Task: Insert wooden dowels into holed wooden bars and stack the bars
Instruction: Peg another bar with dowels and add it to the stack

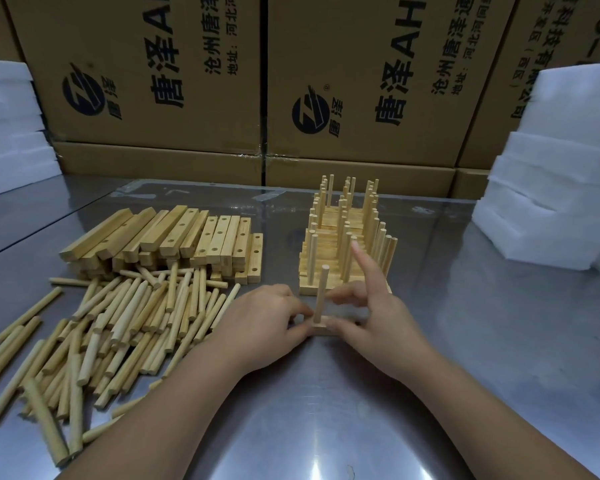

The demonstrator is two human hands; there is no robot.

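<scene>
bar (321,330): flat on tabletop (326,410), between both hands; one dowel (321,292) upright in it.
left hand (267,317): fingers curled round bar's left end.
right hand (371,317): pinches bar's right end; index finger raised.
loose dowels (118,323): heaped left.
finished stack (347,244): just behind bar.

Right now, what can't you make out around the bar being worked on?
Head view only.
- bar: ends and remaining holes covered by left hand and right hand.
- right hand's grip: fingers blurred.
- finished stack: back rows hidden behind front dowels; count unclear.
</scene>
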